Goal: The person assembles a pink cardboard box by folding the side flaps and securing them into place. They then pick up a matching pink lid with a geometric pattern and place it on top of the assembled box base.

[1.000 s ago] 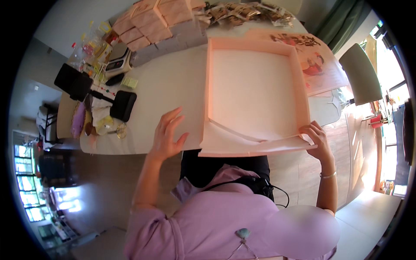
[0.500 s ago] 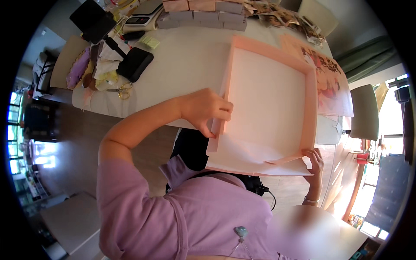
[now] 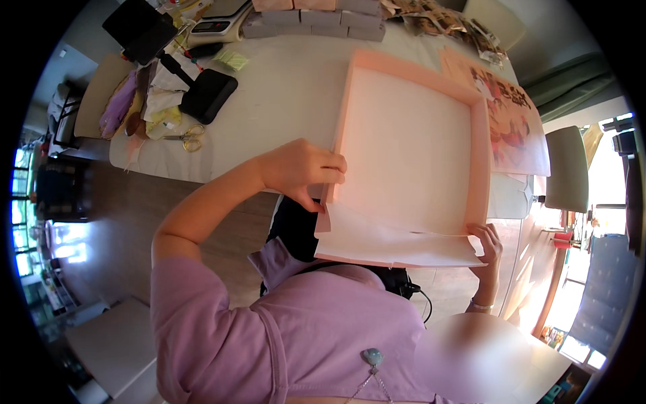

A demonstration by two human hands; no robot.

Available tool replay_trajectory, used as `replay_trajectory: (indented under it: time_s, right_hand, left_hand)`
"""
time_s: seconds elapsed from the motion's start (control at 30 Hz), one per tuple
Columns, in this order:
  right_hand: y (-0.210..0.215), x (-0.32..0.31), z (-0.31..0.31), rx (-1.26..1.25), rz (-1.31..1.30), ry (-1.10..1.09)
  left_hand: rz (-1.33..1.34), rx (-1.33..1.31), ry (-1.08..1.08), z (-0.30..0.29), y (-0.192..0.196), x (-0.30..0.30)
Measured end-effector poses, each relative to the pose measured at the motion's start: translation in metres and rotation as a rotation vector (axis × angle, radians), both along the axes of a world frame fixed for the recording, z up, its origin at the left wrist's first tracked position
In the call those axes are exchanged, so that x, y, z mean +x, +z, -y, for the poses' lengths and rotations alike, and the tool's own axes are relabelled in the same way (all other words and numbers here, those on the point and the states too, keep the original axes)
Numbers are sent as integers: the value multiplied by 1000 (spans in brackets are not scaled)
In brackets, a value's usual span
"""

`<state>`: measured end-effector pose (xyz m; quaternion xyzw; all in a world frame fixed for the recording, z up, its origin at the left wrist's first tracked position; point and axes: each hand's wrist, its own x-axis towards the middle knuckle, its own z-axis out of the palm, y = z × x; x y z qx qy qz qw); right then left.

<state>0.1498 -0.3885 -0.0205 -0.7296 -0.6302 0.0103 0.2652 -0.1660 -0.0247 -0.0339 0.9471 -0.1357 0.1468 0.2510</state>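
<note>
A large, shallow pink cardboard box [image 3: 407,148] with a whitish inside lies partly over the table edge toward me. Three of its walls stand up; the near flap [image 3: 397,248] spreads out flat. My left hand [image 3: 304,170] pinches the left wall near the front corner, fingers over the rim and thumb below by a small corner tab [image 3: 323,221]. At the front right corner my right hand [image 3: 487,244] grips the cardboard, its thumb side by the wall's end and part of the fingers hidden behind the flap.
The white-covered table [image 3: 282,87] carries gold-handled scissors [image 3: 193,139], a black stand [image 3: 208,96], a scale [image 3: 210,27] and stacked grey and pink boxes [image 3: 323,19]. A printed pink sheet [image 3: 508,121] lies right of the box. A chair [image 3: 566,168] stands beyond.
The box has shifted slightly left, its left wall leaning further outward. My left hand moved left with it. The near flap lies a little flatter, and the right hand stays at its corner.
</note>
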Motion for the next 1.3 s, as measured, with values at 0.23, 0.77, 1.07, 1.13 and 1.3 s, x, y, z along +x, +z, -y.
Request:
replay_trajectory:
  time_s: [0.23, 0.77, 1.07, 1.13, 1.3]
  right_hand:
    - [2, -1, -1, 4, 50, 18]
    - [-10, -2, -13, 158, -138, -74]
    - [-21, -1, -30, 324, -203, -114]
    - [-29, 0, -33, 356, -224, -182]
    - [-26, -15, -46, 446, -435, -374]
  left_hand:
    - [1, 90, 72, 2, -5, -1]
    - [161, -86, 170, 25, -22, -13]
    - [271, -159, 422, 14, -43, 0]
    - [260, -236, 498, 21, -44, 3]
    - [335, -328, 603, 41, -29, 17]
